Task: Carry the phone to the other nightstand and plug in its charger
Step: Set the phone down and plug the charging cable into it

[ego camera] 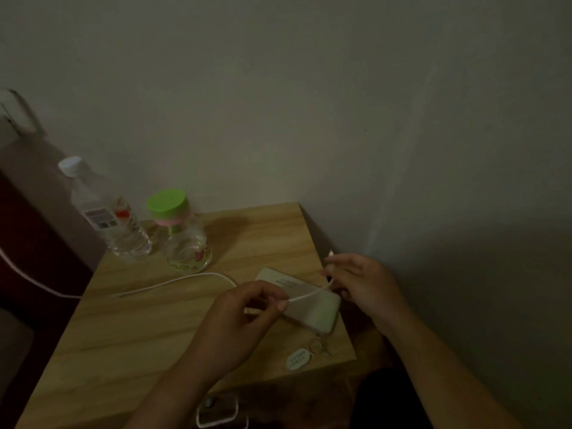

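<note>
key tag (297, 359) lettering too small to read

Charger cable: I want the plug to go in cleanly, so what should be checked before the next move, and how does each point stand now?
1. Phone flat on the nightstand: ok.
2. Cable held by both hands, left hand and right hand: ok.
3. Plug end free at the right hand's fingertips: ok.
4. Plug lined up with the phone's port: cannot tell, the port is hidden.
5. Cable slack clear of the green-capped bottle: ok.
6. Key tag clear of the phone: ok.
</note>
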